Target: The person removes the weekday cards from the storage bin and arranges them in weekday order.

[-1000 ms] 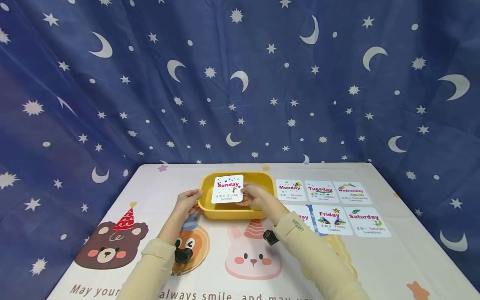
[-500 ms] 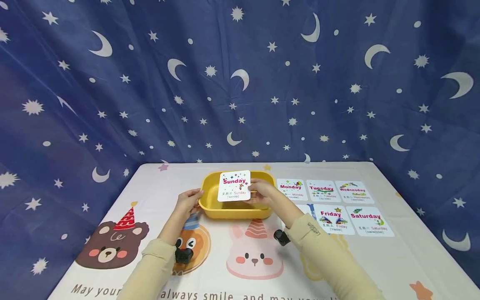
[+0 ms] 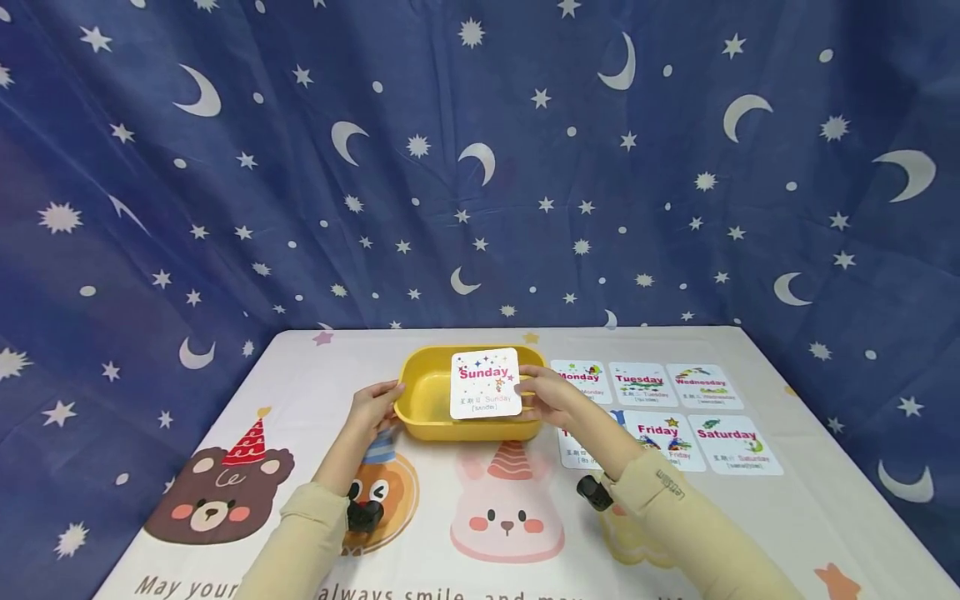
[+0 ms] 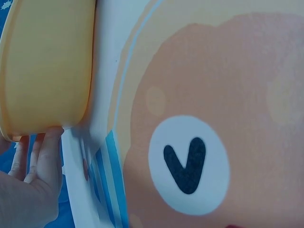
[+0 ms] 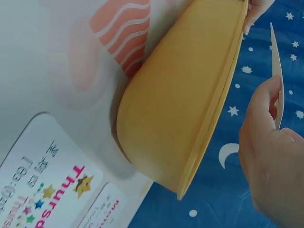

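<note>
A white card printed "Sunday" (image 3: 485,385) is held above the yellow basin (image 3: 423,432). My right hand (image 3: 549,395) pinches it by its right edge; in the right wrist view the card (image 5: 277,61) shows edge-on between thumb and fingers. My left hand (image 3: 373,408) grips the basin's left rim. In the left wrist view the fingers (image 4: 46,159) lie against the basin's end wall (image 4: 47,71), and the thumb is mostly out of view. The card covers part of the basin's inside.
To the right lie two rows of day cards: Monday (image 3: 588,392), Tuesday (image 3: 643,390) and Wednesday (image 3: 703,392) behind, Thursday (image 3: 576,455), Friday (image 3: 670,457) and Saturday (image 3: 735,454) in front. My right forearm partly covers Thursday and Friday. A printed cloth (image 3: 420,575) covers the table; a starry curtain (image 3: 480,208) hangs behind.
My right hand has carried the Sunday card rightward over the basin. The left hand and the basin have stayed in place.
</note>
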`<state>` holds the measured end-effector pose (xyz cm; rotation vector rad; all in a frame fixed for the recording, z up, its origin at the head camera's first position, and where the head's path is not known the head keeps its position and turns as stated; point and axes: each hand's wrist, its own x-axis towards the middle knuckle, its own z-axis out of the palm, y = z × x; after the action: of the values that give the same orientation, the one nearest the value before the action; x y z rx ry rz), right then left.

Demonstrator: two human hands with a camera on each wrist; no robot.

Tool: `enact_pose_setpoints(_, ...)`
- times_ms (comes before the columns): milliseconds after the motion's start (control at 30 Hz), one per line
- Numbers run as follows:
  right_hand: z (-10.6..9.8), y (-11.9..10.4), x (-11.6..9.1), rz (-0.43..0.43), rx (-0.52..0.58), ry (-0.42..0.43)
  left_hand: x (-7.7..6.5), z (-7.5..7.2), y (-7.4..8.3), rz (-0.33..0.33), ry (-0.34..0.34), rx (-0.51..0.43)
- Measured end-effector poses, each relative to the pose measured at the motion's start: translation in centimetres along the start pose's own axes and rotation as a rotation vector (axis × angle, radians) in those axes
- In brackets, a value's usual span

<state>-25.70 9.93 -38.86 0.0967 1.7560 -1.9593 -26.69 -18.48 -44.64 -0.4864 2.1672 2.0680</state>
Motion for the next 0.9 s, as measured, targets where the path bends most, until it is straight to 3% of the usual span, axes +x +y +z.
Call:
enact_pose_setpoints(567,-2.9,1.1,-4.5,-0.054,-0.050,-0.011,0.1,-0.3,0.3,-0.015,-0.004,-0.005)
enact_pose_setpoints(900,-6.1,3.0,-7.4,-0.053,-0.071,-0.008,-0.3,-0.1,0.1,-0.008,-0.008,0.001)
